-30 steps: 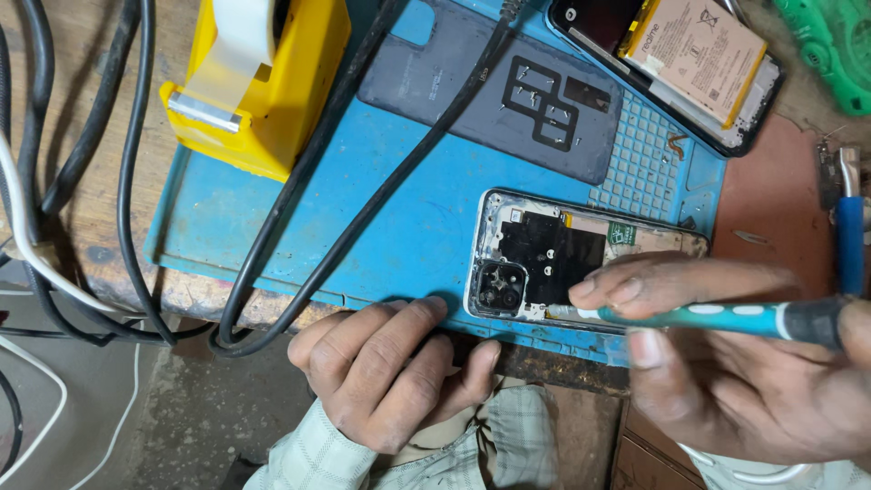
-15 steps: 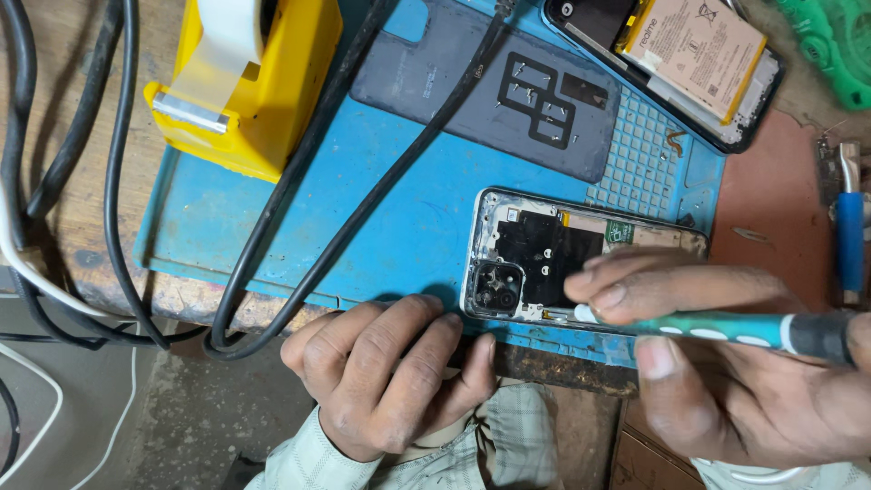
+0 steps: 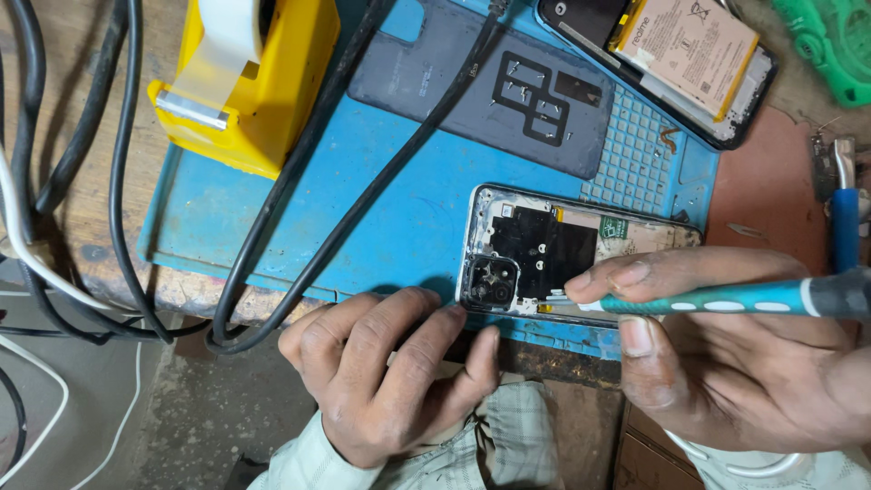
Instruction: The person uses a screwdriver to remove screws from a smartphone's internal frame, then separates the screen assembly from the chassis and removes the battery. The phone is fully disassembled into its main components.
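Opened phone [image 3: 567,254] lies back-up on the blue mat [image 3: 381,209] at the bench edge. Head view: the left hand [image 3: 386,377], fingers curled and holding nothing, steadies the phone's camera corner; the right hand [image 3: 726,354] pinches a teal screwdriver [image 3: 726,298], tip on the phone's near edge.

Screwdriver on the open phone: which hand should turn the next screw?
Probably the right hand: it grips the screwdriver, tip on the open phone. The left hand only rests by its corner.
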